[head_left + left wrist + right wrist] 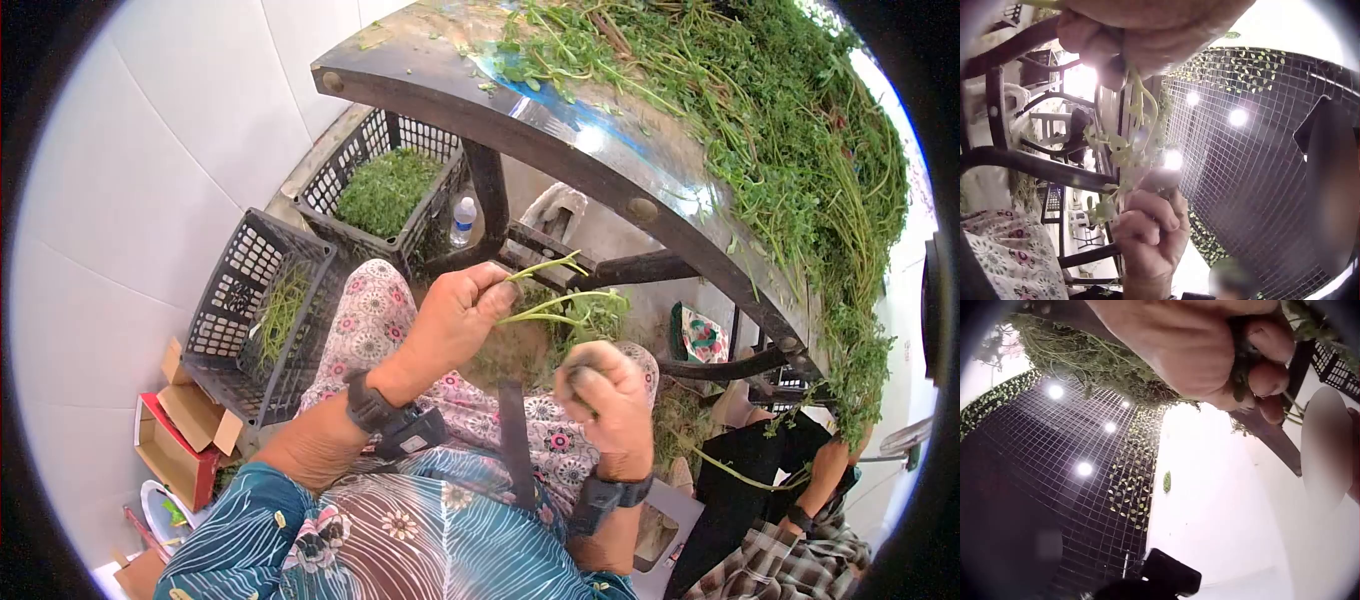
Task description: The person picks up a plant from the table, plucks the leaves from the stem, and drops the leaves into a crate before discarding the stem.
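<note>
My left hand [465, 312] grips a few thin green stems [545, 314], whose ends stick out to the right above my lap. In the left wrist view, the stems [1141, 109] hang below the curled fingers, with small leaves lower down. My right hand [605, 395] is a little lower and to the right, slightly blurred, with its fingers curled. Dark green leaf bits [1241, 378] show pinched between its thumb and fingers in the right wrist view; most of them are hidden.
A big heap of leafy stems [800, 150] covers the metal-topped table [430, 55]. At left stand a black crate [225, 310] with stems and another crate [320, 190] with picked greens. A water bottle [463, 220] is near the table leg. Another person's arm [825, 480] reaches in at right.
</note>
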Tool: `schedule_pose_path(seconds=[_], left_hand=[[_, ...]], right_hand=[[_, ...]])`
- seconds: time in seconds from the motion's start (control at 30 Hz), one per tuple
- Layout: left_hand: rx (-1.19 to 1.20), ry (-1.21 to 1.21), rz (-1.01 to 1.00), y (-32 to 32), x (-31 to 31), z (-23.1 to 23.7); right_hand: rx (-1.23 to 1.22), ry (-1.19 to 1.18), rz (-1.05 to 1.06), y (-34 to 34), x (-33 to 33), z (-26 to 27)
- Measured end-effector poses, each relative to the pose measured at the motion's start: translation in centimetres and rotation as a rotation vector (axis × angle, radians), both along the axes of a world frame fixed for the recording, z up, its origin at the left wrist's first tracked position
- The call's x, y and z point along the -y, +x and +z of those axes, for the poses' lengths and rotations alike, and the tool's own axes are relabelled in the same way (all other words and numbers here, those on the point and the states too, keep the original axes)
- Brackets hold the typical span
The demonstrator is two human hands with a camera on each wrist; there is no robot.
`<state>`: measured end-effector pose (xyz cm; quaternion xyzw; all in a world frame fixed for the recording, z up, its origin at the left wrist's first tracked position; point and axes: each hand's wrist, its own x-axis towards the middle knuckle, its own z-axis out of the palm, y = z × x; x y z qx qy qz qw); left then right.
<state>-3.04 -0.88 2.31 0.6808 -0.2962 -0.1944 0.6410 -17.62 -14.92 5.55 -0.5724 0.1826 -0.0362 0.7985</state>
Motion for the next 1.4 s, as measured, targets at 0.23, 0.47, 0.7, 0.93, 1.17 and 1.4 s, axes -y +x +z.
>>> schedule_pose_path(seconds=[0.23,0.47,0.7,0.93,1.17,1.4], left_hand=[[-0.204,-0.034,-0.146,-0.9,0.0,-0.1],[-0.142,-0.072,-0.190,-1.6,0.0,1.8],[-0.126,-0.061,-0.134,-1.0,-0.1,1.0],[-0.116,-0.039,-0.202,-1.4,0.1,1.0],[-0.121,-0.002,-0.227,-1.5,0.0,1.0],[-0.050,-0.021,-0.168,-1.0,-0.1,0.4]], right_hand=[[0.057,0.216,-0.281,2.6,-2.0,-2.2],[0.148,0.257,-0.386,3.5,-2.0,-2.4],[0.024,0.126,-0.248,2.5,-2.2,-2.1],[0.082,-0.106,-0.371,2.5,-2.7,-0.9],[0.029,-0.930,-0.353,2.1,-1.8,-1.9],[-0.029,-0.923,-0.343,1.4,0.2,-1.4]])
